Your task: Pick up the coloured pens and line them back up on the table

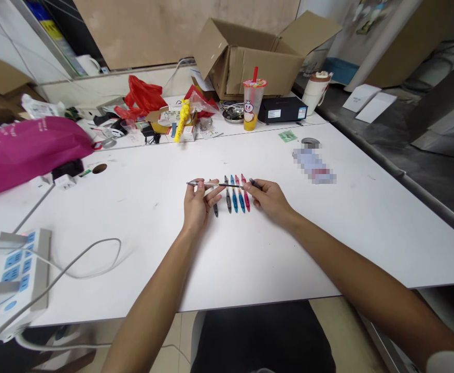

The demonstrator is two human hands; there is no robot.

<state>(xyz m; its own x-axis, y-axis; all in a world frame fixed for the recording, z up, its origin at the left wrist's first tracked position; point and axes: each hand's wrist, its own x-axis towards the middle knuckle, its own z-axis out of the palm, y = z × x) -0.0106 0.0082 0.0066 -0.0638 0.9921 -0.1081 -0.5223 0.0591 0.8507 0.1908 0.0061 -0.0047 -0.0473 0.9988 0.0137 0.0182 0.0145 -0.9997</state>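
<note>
A thin pen refill (226, 185), pale at its left end and dark toward the right, stretches level between my two hands. My left hand (200, 203) pinches its left end between thumb and finger, with the other fingers spread. At the opposite end, my right hand (269, 199) grips the refill with thumb and fingertips; a short dark pen part (255, 184) also pokes out of this hand. Below the refill lie several pens side by side: a grey pen (229, 202), blue pens (235, 201) and a pink pen (246, 202). One dark pen (216, 210) is partly hidden by my left hand.
A white table (250, 259) spans the view. At its back stand a drink cup (251, 106), a black box (281, 110) and an open carton (264, 67). On the left are a magenta bag (36, 150) and a power strip (36, 269) with a looping cable.
</note>
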